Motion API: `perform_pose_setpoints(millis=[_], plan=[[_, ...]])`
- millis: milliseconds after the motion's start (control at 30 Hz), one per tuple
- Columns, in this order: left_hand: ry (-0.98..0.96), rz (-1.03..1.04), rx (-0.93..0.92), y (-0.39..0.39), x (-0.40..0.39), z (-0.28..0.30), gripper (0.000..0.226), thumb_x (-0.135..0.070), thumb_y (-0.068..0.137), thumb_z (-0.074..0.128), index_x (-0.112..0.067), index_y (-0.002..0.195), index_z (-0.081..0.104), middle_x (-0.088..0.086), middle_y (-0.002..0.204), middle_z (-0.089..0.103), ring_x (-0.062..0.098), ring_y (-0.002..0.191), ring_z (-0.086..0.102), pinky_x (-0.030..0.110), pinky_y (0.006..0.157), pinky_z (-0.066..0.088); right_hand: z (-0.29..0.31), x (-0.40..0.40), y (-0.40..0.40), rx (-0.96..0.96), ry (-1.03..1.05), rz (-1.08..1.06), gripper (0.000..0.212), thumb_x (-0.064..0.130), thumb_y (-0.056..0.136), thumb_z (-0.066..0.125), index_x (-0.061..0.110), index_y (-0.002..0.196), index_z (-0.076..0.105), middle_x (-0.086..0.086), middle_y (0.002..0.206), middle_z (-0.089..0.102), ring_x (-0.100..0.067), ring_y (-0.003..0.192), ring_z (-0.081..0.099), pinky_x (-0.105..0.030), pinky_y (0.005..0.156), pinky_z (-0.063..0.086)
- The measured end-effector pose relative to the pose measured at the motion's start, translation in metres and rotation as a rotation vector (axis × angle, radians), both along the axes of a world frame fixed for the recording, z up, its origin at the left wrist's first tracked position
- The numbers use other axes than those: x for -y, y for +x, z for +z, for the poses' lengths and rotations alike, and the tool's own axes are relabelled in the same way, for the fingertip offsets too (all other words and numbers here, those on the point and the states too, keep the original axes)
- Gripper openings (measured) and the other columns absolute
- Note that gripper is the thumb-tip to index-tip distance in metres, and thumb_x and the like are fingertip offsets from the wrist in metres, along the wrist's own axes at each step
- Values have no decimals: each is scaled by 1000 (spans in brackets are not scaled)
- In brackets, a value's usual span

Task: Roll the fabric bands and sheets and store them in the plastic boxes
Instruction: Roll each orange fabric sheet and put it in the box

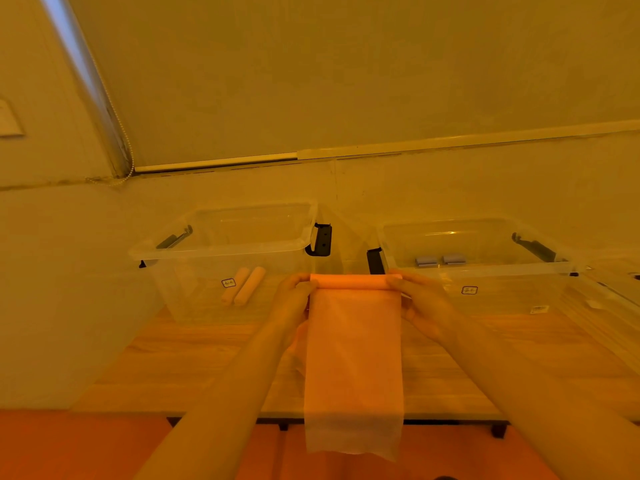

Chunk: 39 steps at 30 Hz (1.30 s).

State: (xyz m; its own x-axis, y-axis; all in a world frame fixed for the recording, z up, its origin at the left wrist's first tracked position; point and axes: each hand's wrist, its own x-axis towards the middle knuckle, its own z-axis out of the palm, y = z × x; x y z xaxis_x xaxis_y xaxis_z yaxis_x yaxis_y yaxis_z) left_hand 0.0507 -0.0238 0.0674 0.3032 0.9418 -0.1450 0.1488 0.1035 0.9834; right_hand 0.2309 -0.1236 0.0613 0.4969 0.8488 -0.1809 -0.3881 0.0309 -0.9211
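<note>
rolling in progress: pink fabric sheet, rolled top lying crosswise between left hand and right hand, each gripping one end; loose tail hangs toward the person, past the table edge. left box holds two rolls, equally near. wooden surface; plain wall behind, amber light.

sheet: pink, partly rolled at top, tail hanging off the table edge
left box: clear, two pale rolls inside
right box: clear, two grey rolls
</note>
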Motion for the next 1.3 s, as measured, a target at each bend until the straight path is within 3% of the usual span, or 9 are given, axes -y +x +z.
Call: perform_pose_setpoints(millis=[133, 233, 400, 533, 633, 800, 933, 1133, 1300], plan=[[9, 11, 8, 1, 0, -1, 30, -31, 93, 57, -23, 121, 52, 4, 123, 53, 25, 113, 52, 39, 90, 49, -2, 0, 0, -7, -13, 13, 37, 0, 89, 59, 9, 125, 54, -10, 102, 58, -23, 92, 59, -38, 83, 54], [57, 18, -22, 1, -3, -3, 36, -33, 93, 57, -21, 127, 51, 5, 129, 52, 25, 115, 52, 39, 89, 50, -3, 3, -1, -46, -4, 63, 24, 3, 90, 57, 8, 114, 58, -12, 97, 61, -21, 86, 61, -32, 71, 55], [85, 32, -36, 0, -7, -5, 37, -30, 94, 56, -23, 129, 49, 6, 132, 50, 27, 115, 53, 44, 92, 51, -6, 1, -1, 1, -51, 105, 30, 9, 93, 56, 13, 124, 56, -15, 115, 62, -26, 100, 63, -34, 72, 56], [30, 43, -9, 0, -7, -8, 16, -32, 94, 56, -28, 109, 53, 4, 119, 55, 25, 108, 55, 46, 94, 51, -6, 0, -4, 39, -71, 84, 35, 19, 90, 63, 11, 124, 57, -14, 115, 62, -29, 101, 63, -37, 72, 56], [20, 36, 11, -1, -5, -8, 3, -31, 95, 55, -30, 93, 54, 4, 107, 59, 24, 101, 58, 44, 91, 52, -6, 1, -2, 92, -71, 66, 32, 17, 91, 61, 10, 122, 59, -13, 110, 62, -28, 97, 63, -37, 74, 57], [44, 1, 0, -3, -8, -9, 17, -26, 95, 55, -22, 112, 56, 4, 105, 58, 22, 97, 57, 38, 87, 51, -6, -1, -2, 61, -72, 67, 36, 4, 88, 62, 9, 123, 56, -14, 113, 60, -27, 100, 61, -34, 74, 56], [53, -22, 10, -3, -8, -12, 17, -25, 93, 57, -25, 110, 55, 6, 114, 56, 26, 104, 57, 42, 90, 52, -2, 2, -4, -26, -57, 83, 30, 13, 89, 62, 4, 118, 59, -13, 97, 64, -23, 84, 63, -32, 63, 57], [-52, -84, 129, -2, -8, -12, 16, -11, 89, 61, -18, 103, 60, 14, 114, 58, 31, 108, 57, 47, 96, 50, -4, 0, 1, 23, -86, 47, 40, 4, 89, 60, 8, 128, 53, -11, 108, 58, -25, 97, 58, -38, 82, 54], [-119, -112, 78, 0, -9, -13, 37, -22, 86, 66, -10, 120, 58, 13, 117, 62, 29, 108, 60, 45, 97, 50, -7, 1, 3, -2, -89, 48, 48, 5, 88, 62, 7, 134, 49, -19, 119, 59, -26, 94, 61, -31, 64, 52]])
